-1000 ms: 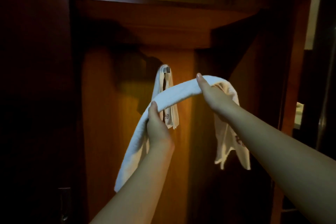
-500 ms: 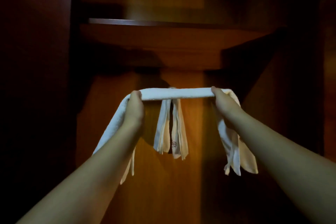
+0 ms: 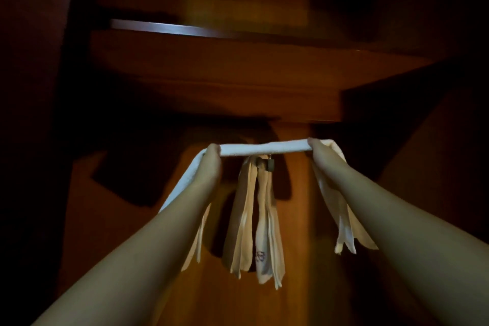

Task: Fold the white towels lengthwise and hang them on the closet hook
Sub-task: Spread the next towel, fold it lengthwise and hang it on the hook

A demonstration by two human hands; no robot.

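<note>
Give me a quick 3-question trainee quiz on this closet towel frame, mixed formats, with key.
1. True or false: the folded towel stretched between the hands is already draped over the hook.
2. Multiple choice: what hangs from the hook right now? A) nothing B) another towel C) a coat hanger
3. Fill in: the left hand grips one end of the stretched span and the right hand grips the ____ end.

Key
1. False: the span is held level just above the hook.
2. B: its ends hang down below the hook.
3. Other (opposite): both hands curl round the towel, and its loose ends hang below each hand.
</note>
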